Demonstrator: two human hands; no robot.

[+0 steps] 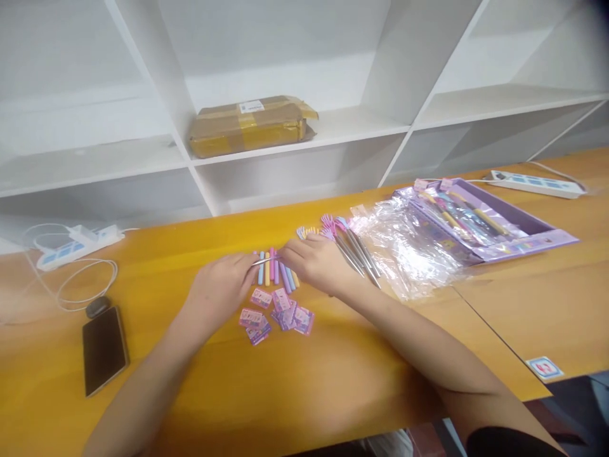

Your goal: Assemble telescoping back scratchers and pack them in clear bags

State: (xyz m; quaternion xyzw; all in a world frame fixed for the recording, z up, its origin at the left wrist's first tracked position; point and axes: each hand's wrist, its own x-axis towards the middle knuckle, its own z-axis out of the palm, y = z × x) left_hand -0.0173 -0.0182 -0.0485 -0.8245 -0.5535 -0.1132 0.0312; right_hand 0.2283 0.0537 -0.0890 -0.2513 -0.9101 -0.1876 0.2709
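Between my two hands is a thin silver rod (261, 261), lying crosswise, with a purplish part near its right end. My left hand (219, 287) is closed, pinching the left end. My right hand (311, 263) closes on the other end, and its fingers partly hide it. Just beneath lies a row of pastel tubes (267, 269) in blue, yellow, pink and purple. Several small pink-purple printed cards (284, 313) are scattered nearer me. Right of my right hand lie several silver rods (358, 249) beside colored, claw-like heads (328, 223).
Crumpled clear plastic wrap (409, 260) lies beside an open purple box (526, 239) with wrapped items inside. A phone (103, 352) and a power strip (78, 249) with cables are at left. Another power strip (537, 183) lies far right. A taped carton (250, 127) sits on the shelf.
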